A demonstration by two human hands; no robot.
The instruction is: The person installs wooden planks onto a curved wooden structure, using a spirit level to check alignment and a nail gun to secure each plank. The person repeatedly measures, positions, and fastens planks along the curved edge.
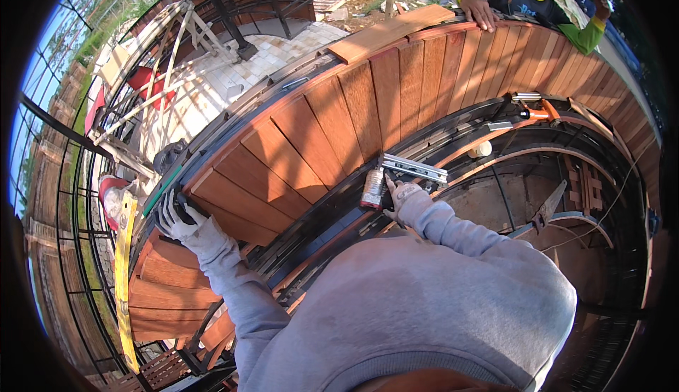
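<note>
Slats of reddish wood (309, 141) lie side by side along a broad curved bench-like structure in front of me. My left hand (177, 216), in a pale glove, is at the outer edge of the slats on the left. Its fingers are spread over that edge, beside a green strip (164, 188). My right hand (404, 197), also gloved, grips a nail gun (373, 188) at the inner edge of the slats. The silver magazine points off to the right; part of the handle is hidden by my hand.
At the far right a co-worker's hand (479, 14) rests on the rim near a loose plank (389, 32). An orange tool (543, 112), a white cup (479, 149) and a handsaw (549, 206) lie on the inner side. A yellow spirit level (124, 272) leans at the left.
</note>
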